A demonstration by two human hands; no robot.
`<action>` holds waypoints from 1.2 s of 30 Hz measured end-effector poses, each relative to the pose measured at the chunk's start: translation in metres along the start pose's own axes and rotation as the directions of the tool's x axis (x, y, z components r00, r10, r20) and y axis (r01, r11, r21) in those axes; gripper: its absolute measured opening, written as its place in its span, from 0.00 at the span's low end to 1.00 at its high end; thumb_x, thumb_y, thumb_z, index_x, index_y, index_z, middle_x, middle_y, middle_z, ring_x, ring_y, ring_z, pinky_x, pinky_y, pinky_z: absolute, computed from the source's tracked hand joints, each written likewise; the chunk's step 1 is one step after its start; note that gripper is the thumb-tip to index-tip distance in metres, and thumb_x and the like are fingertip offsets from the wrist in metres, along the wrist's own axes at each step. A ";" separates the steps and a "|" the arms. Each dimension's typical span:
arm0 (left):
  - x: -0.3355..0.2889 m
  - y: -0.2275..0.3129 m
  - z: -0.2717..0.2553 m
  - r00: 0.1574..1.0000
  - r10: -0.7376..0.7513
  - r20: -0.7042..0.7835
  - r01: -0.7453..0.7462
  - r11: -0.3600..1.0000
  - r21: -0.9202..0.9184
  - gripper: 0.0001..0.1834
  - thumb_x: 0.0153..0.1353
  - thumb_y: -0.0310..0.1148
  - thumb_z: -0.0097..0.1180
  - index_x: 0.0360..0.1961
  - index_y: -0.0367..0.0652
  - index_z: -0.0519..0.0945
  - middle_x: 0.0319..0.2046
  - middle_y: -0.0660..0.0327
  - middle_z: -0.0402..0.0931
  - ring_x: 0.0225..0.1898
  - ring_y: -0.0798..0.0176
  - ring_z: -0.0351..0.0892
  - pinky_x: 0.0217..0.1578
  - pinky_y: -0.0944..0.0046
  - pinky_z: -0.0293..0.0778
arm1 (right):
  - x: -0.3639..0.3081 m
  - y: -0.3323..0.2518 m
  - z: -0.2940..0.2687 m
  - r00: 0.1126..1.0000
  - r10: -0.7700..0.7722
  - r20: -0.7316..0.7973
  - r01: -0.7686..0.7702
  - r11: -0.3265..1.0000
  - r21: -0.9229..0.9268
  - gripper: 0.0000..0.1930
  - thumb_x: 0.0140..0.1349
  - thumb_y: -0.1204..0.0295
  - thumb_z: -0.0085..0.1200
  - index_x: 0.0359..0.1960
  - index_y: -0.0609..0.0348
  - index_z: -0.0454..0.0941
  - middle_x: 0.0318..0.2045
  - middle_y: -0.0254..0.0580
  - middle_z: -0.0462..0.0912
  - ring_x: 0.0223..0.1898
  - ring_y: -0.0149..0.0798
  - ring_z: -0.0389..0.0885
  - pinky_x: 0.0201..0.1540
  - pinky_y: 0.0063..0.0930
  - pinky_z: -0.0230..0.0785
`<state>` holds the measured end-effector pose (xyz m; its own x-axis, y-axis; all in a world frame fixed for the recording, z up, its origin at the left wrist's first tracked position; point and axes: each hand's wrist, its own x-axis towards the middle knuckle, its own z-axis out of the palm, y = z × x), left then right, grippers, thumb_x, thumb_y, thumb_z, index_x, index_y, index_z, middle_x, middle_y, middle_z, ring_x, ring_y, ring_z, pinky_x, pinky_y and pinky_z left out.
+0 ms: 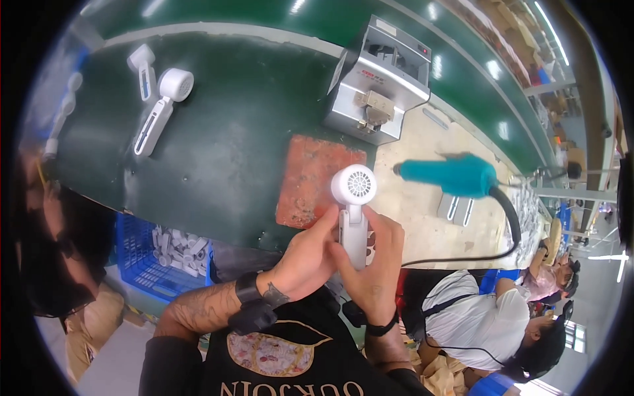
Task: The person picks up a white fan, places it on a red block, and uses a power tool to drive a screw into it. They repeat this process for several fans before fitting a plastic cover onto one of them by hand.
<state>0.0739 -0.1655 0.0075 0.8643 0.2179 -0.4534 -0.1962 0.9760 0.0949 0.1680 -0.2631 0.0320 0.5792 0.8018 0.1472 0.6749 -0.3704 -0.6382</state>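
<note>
A small white handheld fan (356,187), with a round slotted grille and a straight handle, is held upright in front of me. My left hand (305,259) grips the handle from the left, thumb along its side. My right hand (378,267) closes around the same handle from the right, its fingers partly hidden behind it. Just behind the fan lies a worn red-orange block (305,177) on the green bench. A teal electric screwdriver (449,176) with a black cable is to the right of my right hand.
A silver machine (368,92) stands at the back. Two white fans (153,125) lie at left on the green bench (218,99). White handle shells (456,210) sit below the screwdriver. A blue basket (127,247) of white parts is at lower left. Co-workers (482,323) sit at right.
</note>
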 end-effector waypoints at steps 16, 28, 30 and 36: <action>0.005 -0.008 -0.006 0.999 -0.023 0.048 0.029 0.992 -0.126 0.24 0.78 0.45 0.38 0.62 0.39 0.69 0.56 0.56 0.74 0.56 0.56 0.75 0.60 0.53 0.70 | -0.003 -0.004 -0.001 0.976 -0.174 -0.133 0.151 0.974 -0.167 0.30 0.45 0.74 0.71 0.54 0.63 0.78 0.36 0.45 0.81 0.29 0.40 0.78 0.31 0.29 0.71; 0.004 -0.018 -0.002 1.000 -0.017 0.005 0.018 0.986 -0.167 0.22 0.78 0.45 0.39 0.60 0.41 0.72 0.53 0.61 0.77 0.53 0.62 0.76 0.58 0.56 0.70 | -0.004 -0.003 -0.006 0.981 -0.155 -0.121 0.133 0.977 -0.169 0.25 0.46 0.76 0.67 0.50 0.63 0.80 0.40 0.47 0.83 0.32 0.42 0.80 0.33 0.30 0.74; 0.005 -0.018 -0.001 1.000 0.002 -0.005 -0.003 0.989 -0.150 0.22 0.78 0.45 0.39 0.60 0.40 0.72 0.53 0.61 0.76 0.54 0.62 0.76 0.58 0.56 0.70 | -0.004 0.000 -0.005 0.973 -0.188 -0.135 0.163 0.971 -0.175 0.25 0.47 0.76 0.67 0.51 0.62 0.79 0.41 0.48 0.83 0.33 0.43 0.81 0.34 0.31 0.74; 0.008 -0.019 -0.002 0.999 0.052 0.011 -0.051 0.992 -0.112 0.23 0.78 0.45 0.38 0.59 0.39 0.72 0.50 0.60 0.77 0.50 0.62 0.75 0.55 0.57 0.71 | -0.019 0.004 -0.006 0.952 -0.134 -0.274 0.145 0.989 0.018 0.30 0.52 0.79 0.61 0.59 0.68 0.71 0.54 0.51 0.74 0.43 0.39 0.78 0.38 0.30 0.73</action>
<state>0.0837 -0.1821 0.0009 0.8579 0.2685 -0.4381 -0.2905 0.9567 0.0174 0.1626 -0.2831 0.0312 0.5863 0.6849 0.4326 0.7431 -0.2420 -0.6239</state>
